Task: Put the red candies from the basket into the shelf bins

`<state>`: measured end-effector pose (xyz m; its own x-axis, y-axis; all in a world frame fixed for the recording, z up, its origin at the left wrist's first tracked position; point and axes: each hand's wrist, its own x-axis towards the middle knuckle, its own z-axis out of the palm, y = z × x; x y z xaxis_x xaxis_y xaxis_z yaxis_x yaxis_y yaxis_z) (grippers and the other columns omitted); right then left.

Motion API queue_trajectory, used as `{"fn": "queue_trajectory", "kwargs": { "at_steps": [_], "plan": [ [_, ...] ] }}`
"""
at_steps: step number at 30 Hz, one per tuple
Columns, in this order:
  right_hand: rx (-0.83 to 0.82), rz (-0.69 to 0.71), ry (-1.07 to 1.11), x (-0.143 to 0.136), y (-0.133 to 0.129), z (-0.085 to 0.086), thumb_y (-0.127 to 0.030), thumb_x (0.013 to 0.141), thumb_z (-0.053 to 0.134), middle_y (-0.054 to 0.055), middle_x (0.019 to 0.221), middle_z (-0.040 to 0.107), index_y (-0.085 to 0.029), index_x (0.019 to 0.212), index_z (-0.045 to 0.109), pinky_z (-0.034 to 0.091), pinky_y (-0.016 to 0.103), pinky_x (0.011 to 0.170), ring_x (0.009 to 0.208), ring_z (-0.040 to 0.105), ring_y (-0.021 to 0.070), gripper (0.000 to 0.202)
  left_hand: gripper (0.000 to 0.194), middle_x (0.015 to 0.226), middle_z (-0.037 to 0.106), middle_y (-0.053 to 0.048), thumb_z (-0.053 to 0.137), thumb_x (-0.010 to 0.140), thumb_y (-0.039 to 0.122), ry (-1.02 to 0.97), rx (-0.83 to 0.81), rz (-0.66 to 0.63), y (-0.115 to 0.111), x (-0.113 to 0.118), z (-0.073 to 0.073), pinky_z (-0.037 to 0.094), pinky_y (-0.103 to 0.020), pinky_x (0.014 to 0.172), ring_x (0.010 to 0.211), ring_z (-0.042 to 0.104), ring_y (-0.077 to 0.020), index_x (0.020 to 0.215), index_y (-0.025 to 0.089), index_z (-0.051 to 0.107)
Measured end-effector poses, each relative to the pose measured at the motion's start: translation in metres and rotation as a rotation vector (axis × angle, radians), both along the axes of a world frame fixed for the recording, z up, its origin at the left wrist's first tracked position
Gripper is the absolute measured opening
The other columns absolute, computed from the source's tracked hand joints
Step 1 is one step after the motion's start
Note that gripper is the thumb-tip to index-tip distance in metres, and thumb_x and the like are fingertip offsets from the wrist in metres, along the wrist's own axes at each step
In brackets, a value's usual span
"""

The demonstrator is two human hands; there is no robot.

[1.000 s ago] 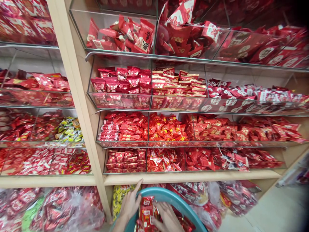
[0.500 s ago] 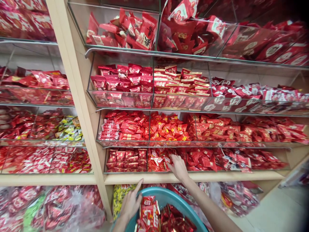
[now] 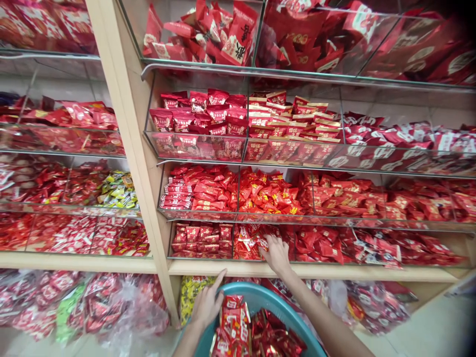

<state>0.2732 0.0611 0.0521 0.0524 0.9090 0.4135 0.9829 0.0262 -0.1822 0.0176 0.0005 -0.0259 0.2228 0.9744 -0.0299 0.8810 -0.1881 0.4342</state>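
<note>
My right hand (image 3: 277, 254) reaches over the glass front of a bottom-row bin. Its thumb and bent fingers are apart, touching small red-and-white wrapped sweets (image 3: 246, 243); some fingertips are hidden among them. At the left rim of a teal plastic basket (image 3: 277, 292), my left hand (image 3: 206, 305) has its index finger stretched toward the shelf edge, its thumb apart. Inside the basket lie larger red packets (image 3: 234, 325) on the left and dark red shiny packets (image 3: 273, 334) on the right.
A wooden shelf ledge (image 3: 327, 271) runs just above the basket. Glass-fronted bins of red packets (image 3: 206, 196) rise in rows behind it. A wooden upright (image 3: 130, 134) divides the shelving. Below stand bagged sweets (image 3: 111, 307) and a yellow bag (image 3: 194, 292).
The view has shifted, so shelves and basket sit slightly further right. My right hand remains at the same bin, its fingers slightly more bent. My left hand stays by the basket rim.
</note>
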Motion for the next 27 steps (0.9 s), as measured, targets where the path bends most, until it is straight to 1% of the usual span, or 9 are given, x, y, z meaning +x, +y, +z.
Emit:
{"fn": "queue_trajectory", "kwargs": {
  "at_steps": [4,6,8,11,14,16,19,22,27],
  "plan": [
    [0.091,0.078,0.118,0.002,-0.016,0.007,-0.031,0.083,0.045,0.009,0.110,0.059,-0.019,0.116,0.049,0.033,0.039,0.085,0.104,0.048,0.0247,0.035,0.056,0.096,0.067,0.000,0.030,0.087,0.036,-0.006,-0.011,0.004,-0.001,0.000,0.003,0.039,-0.022,0.078,0.091,0.060,-0.0175,0.141,0.036,0.014],
    [0.130,0.139,0.181,-0.003,-0.034,0.009,-0.034,0.083,0.046,0.009,0.109,0.059,-0.021,0.118,0.048,0.034,0.039,0.086,0.104,0.048,0.0246,0.037,0.057,0.095,0.067,0.000,0.031,0.087,0.036,-0.005,-0.014,0.004,-0.001,0.001,0.004,0.039,-0.022,0.077,0.090,0.061,-0.0174,0.141,0.035,0.014],
    [0.112,0.236,0.239,-0.013,-0.059,0.005,-0.035,0.084,0.046,0.008,0.109,0.058,-0.023,0.120,0.046,0.035,0.038,0.087,0.103,0.048,0.0239,0.038,0.056,0.091,0.068,0.000,0.030,0.087,0.036,-0.005,-0.013,0.001,-0.001,0.001,0.005,0.039,-0.022,0.074,0.088,0.061,-0.0172,0.141,0.034,0.014],
    [-0.071,0.402,0.293,-0.035,-0.096,-0.011,-0.032,0.083,0.048,0.005,0.110,0.057,-0.027,0.123,0.045,0.035,0.037,0.088,0.103,0.047,0.0237,0.040,0.054,0.086,0.068,0.000,0.025,0.089,0.038,-0.028,-0.013,-0.001,-0.002,0.001,0.007,0.039,-0.021,0.070,0.085,0.062,-0.0168,0.141,0.033,0.014],
    [-0.285,0.501,0.310,-0.055,-0.118,-0.036,-0.026,0.079,0.053,0.004,0.114,0.056,-0.028,0.123,0.046,0.033,0.037,0.091,0.105,0.045,0.0243,0.044,0.053,0.086,0.068,-0.001,0.021,0.090,0.041,-0.050,0.006,0.002,-0.002,0.002,0.007,0.039,-0.021,0.071,0.086,0.062,-0.0171,0.141,0.032,0.015],
    [-0.363,0.533,0.315,-0.064,-0.122,-0.051,-0.022,0.076,0.054,0.003,0.115,0.055,-0.028,0.122,0.047,0.032,0.036,0.092,0.107,0.045,0.0239,0.047,0.052,0.085,0.068,-0.001,0.019,0.090,0.042,-0.044,0.020,0.004,-0.002,0.002,0.006,0.039,-0.022,0.072,0.087,0.062,-0.0179,0.141,0.031,0.016],
    [-0.403,0.552,0.322,-0.073,-0.120,-0.067,-0.019,0.073,0.056,0.002,0.112,0.056,-0.028,0.119,0.049,0.032,0.033,0.090,0.105,0.046,0.0228,0.047,0.052,0.083,0.068,-0.002,0.018,0.090,0.044,-0.026,0.023,0.006,-0.002,0.002,0.005,0.040,-0.024,0.072,0.087,0.062,-0.0190,0.141,0.032,0.016],
    [-0.405,0.543,0.328,-0.077,-0.117,-0.078,-0.019,0.072,0.057,0.002,0.112,0.057,-0.028,0.118,0.050,0.033,0.032,0.088,0.104,0.046,0.0224,0.047,0.053,0.087,0.069,-0.001,0.019,0.090,0.045,-0.029,0.010,0.012,-0.001,0.001,0.004,0.040,-0.024,0.073,0.090,0.062,-0.0192,0.141,0.033,0.015],
    [-0.428,0.534,0.329,-0.079,-0.119,-0.088,-0.013,0.070,0.055,0.001,0.116,0.055,-0.029,0.124,0.045,0.032,0.031,0.091,0.107,0.046,0.0212,0.057,0.053,0.095,0.069,-0.001,0.019,0.090,0.045,-0.053,-0.008,0.004,-0.001,0.002,0.006,0.039,-0.023,0.076,0.093,0.062,-0.0186,0.141,0.033,0.014]
  ]
}}
